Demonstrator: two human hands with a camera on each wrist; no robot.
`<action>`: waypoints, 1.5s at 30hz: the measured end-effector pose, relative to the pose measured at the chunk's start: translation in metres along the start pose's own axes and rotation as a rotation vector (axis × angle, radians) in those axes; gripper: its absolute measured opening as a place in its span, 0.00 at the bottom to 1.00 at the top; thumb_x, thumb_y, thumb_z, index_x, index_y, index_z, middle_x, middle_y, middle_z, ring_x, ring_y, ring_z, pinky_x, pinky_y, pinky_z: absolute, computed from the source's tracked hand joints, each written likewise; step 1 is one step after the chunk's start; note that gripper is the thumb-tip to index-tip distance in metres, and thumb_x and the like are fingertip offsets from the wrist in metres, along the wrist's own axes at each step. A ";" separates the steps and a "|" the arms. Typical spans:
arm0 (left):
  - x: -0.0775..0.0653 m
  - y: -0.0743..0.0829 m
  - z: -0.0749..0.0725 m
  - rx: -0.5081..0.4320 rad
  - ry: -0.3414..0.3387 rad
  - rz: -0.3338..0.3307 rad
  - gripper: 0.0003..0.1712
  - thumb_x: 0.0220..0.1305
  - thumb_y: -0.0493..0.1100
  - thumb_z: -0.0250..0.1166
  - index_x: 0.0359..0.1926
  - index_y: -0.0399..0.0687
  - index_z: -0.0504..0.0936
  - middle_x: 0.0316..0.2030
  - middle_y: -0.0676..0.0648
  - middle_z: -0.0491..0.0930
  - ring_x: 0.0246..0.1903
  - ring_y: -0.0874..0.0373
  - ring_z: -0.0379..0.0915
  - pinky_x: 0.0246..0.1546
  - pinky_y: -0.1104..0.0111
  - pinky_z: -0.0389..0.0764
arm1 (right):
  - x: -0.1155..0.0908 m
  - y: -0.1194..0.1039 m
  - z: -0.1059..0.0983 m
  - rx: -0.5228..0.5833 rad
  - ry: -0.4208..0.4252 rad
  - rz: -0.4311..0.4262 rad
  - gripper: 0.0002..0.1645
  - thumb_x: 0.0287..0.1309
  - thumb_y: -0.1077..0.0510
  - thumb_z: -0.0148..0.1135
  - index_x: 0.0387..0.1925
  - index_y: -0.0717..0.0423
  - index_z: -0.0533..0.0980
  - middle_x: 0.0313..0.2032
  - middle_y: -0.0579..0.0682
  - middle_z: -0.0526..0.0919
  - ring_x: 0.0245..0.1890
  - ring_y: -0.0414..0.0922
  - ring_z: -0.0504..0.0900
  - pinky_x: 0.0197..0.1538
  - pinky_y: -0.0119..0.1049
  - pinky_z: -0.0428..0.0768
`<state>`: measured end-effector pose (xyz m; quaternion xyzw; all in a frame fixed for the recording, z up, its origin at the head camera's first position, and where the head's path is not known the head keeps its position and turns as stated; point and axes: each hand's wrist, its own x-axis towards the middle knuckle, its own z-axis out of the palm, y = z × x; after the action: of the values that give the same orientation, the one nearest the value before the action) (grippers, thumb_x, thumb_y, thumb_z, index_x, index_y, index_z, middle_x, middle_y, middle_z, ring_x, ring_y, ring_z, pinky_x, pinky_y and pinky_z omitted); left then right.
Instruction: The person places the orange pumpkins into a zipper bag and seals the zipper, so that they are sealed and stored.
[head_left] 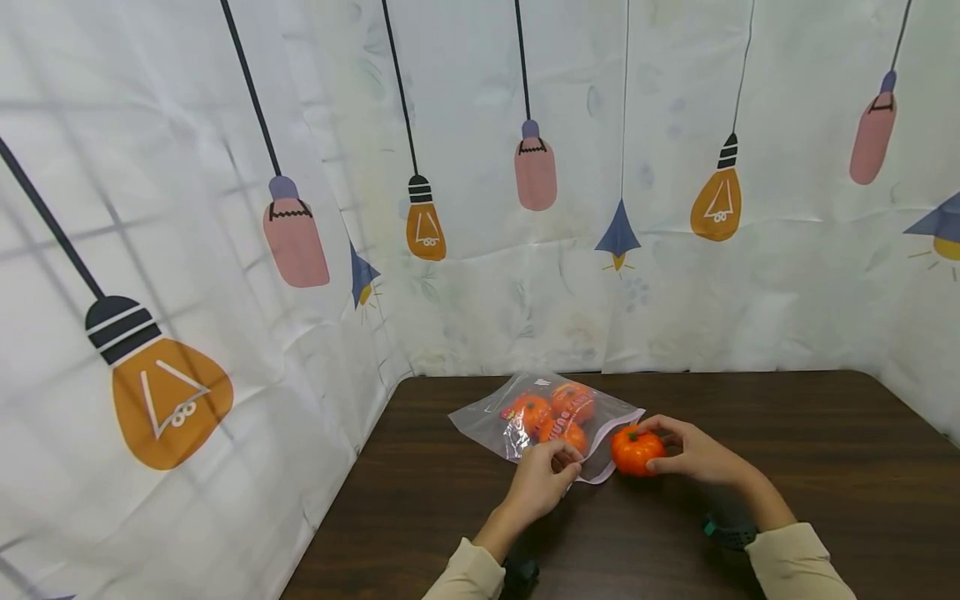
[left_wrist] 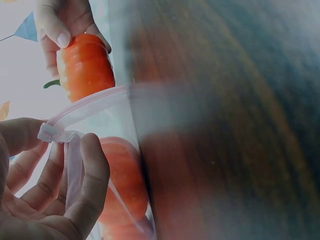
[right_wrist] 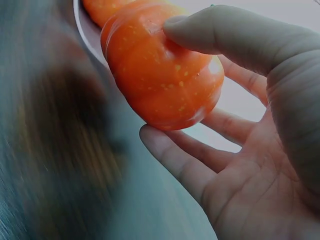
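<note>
My right hand [head_left: 693, 454] holds a small ribbed orange pumpkin [head_left: 636, 451] with a short green stem, thumb on one side and fingers on the other. The pumpkin is right at the mouth of a clear zip bag [head_left: 480, 418]. Several similar orange pumpkins [head_left: 572, 402] lie inside the bag, seen through printed plastic. At the near corner of the mouth, my left hand [head_left: 542, 482] pinches the bag's edge. In the left wrist view the white zip slider [left_wrist: 47, 132] sits by the thumb and fingers, and the mouth gapes toward the held pumpkin.
The bag lies on a dark wood-grain table [head_left: 795, 425], toward its far left part. A pale curtain [head_left: 480, 317] printed with hanging lamps rises behind the table and along its left side. Dark straps [head_left: 731, 532] circle the wrists near the sleeves.
</note>
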<state>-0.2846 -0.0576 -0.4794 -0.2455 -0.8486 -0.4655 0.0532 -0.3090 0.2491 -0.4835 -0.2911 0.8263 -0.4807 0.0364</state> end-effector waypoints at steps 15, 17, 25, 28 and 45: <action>0.001 0.000 0.001 0.004 -0.005 0.002 0.02 0.66 0.38 0.69 0.37 0.44 0.87 0.28 0.52 0.83 0.25 0.72 0.69 0.29 0.78 0.75 | 0.014 -0.001 0.027 -0.086 0.061 0.037 0.30 0.59 0.53 0.73 0.59 0.59 0.72 0.58 0.61 0.77 0.59 0.61 0.76 0.53 0.36 0.81; 0.001 0.000 0.001 0.002 -0.010 -0.004 0.03 0.66 0.38 0.69 0.37 0.44 0.87 0.28 0.52 0.83 0.25 0.72 0.70 0.29 0.77 0.75 | 0.015 -0.002 0.029 -0.103 0.084 0.065 0.31 0.59 0.52 0.73 0.59 0.60 0.71 0.59 0.62 0.77 0.58 0.63 0.77 0.53 0.42 0.82; 0.000 0.000 0.002 0.008 -0.008 0.002 0.03 0.66 0.38 0.69 0.38 0.43 0.87 0.28 0.52 0.83 0.25 0.72 0.69 0.30 0.78 0.75 | 0.019 -0.003 0.039 -0.162 0.218 0.144 0.37 0.55 0.48 0.76 0.57 0.58 0.67 0.57 0.61 0.77 0.55 0.61 0.82 0.54 0.54 0.82; 0.000 0.000 0.001 0.010 -0.012 0.006 0.03 0.65 0.38 0.69 0.38 0.43 0.87 0.28 0.52 0.82 0.25 0.73 0.69 0.30 0.78 0.75 | 0.020 -0.005 0.043 -0.181 0.261 0.172 0.37 0.55 0.47 0.77 0.56 0.59 0.66 0.56 0.63 0.77 0.55 0.62 0.81 0.54 0.57 0.81; 0.000 0.001 0.001 0.010 -0.019 -0.008 0.02 0.65 0.38 0.69 0.38 0.44 0.87 0.28 0.53 0.82 0.25 0.72 0.69 0.29 0.78 0.74 | 0.023 -0.008 0.052 -0.300 0.356 0.258 0.37 0.50 0.47 0.80 0.50 0.62 0.67 0.39 0.57 0.70 0.36 0.47 0.71 0.39 0.38 0.71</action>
<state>-0.2838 -0.0564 -0.4795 -0.2463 -0.8524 -0.4590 0.0448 -0.3068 0.1944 -0.4998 -0.0965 0.9120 -0.3879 -0.0920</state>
